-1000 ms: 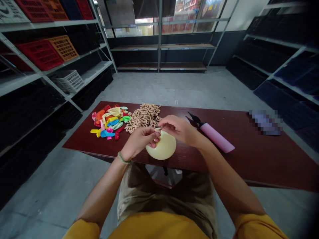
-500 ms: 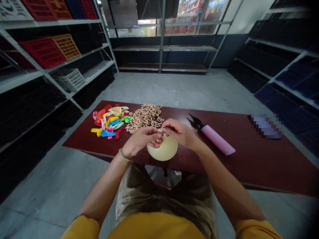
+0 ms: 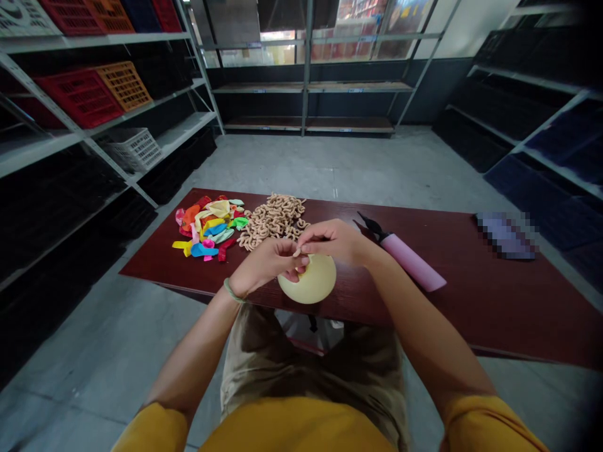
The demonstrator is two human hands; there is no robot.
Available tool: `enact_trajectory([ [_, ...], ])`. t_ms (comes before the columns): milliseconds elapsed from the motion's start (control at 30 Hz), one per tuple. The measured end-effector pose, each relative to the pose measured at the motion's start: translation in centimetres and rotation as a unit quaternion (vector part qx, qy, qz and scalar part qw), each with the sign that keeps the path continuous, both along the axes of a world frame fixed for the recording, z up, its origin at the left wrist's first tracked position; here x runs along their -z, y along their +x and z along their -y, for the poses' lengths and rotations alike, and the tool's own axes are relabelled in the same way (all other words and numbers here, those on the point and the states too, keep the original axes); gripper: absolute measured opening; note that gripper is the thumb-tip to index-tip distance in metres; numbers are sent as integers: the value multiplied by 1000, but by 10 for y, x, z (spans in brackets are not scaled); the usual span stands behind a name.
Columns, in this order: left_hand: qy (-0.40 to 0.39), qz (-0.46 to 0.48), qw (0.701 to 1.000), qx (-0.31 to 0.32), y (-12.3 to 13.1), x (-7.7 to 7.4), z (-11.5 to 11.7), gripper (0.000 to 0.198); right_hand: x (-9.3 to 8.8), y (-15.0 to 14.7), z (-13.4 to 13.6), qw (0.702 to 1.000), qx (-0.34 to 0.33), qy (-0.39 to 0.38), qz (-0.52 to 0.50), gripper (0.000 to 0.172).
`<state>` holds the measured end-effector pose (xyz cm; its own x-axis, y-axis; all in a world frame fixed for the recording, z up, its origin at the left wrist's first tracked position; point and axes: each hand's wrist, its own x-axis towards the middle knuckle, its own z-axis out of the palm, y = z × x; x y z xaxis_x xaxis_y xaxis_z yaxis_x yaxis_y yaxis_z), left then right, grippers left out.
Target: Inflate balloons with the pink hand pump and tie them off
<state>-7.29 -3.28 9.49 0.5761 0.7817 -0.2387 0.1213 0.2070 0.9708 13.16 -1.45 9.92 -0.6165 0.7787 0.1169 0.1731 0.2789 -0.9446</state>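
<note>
A pale yellow inflated balloon (image 3: 311,282) sits at the near edge of the dark red table (image 3: 471,295). My left hand (image 3: 266,263) is closed around the balloon's upper left side and neck. My right hand (image 3: 332,242) pinches the neck from the right, fingers pressed together at the top of the balloon. The neck itself is mostly hidden between my fingers.
A heap of coloured uninflated balloons (image 3: 210,229) lies on the table's left, with a pile of tan clips (image 3: 273,220) beside it. A pink hand pump (image 3: 407,260) with a black nozzle lies to the right. Metal shelves with crates (image 3: 82,97) line both sides.
My right hand has shifted slightly up and left over the balloon's neck, and the fingers of both hands have worked closer together. The balloon has stayed in place.
</note>
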Motion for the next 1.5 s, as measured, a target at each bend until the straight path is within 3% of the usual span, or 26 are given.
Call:
enact_trajectory([
  [167, 14, 1, 1000, -25, 3, 1, 1, 23, 0, -4, -6, 999, -15, -49, 0, 17],
  [433, -20, 81, 993, -81, -1, 12, 0, 26, 4, -6, 0, 997, 62, -46, -15, 18],
  [600, -45, 122, 982, -139, -4, 15, -4, 29, -3, 1, 13, 982, 144, 99, 71, 10],
  [733, -49, 179, 967, -176, 5, 19, -5, 30, -9, -6, 28, 928, 210, 275, 140, 7],
  [833, -49, 210, 959, -186, 14, 26, -4, 29, -1, -14, 38, 893, 248, 336, 171, 9],
  [933, -57, 237, 950, -196, 19, 34, -2, 28, 12, -17, 43, 885, 264, 335, 188, 10],
  [1033, -67, 247, 946, -200, 21, 41, -1, 27, 20, -11, 44, 906, 251, 295, 169, 10],
  [1133, -69, 255, 945, -192, 22, 45, -2, 26, 19, -4, 40, 925, 230, 269, 138, 12],
  [1333, -42, 227, 953, -197, 27, 41, -2, 28, 12, -3, 29, 914, 271, 267, 141, 10],
  [1500, -3, 197, 959, -205, 28, 39, -1, 28, 17, -4, 25, 919, 267, 232, 177, 8],
])
